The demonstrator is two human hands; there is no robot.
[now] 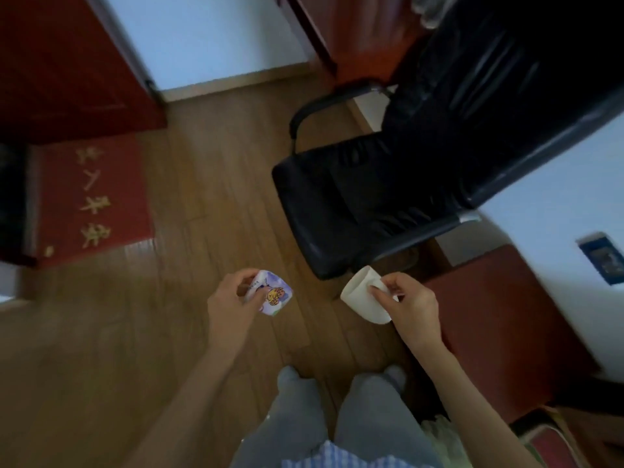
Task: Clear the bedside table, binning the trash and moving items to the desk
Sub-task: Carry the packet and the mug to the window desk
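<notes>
Over wood floor, black chair, red doormat, hands holding items

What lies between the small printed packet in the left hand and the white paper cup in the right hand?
In the head view, nothing but bare wooden floor shows between the packet and the cup; the hands are apart.

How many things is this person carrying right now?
2. A small printed packet is in the left hand, and a white paper cup is in the right hand. Nothing else shows in either hand.
</notes>
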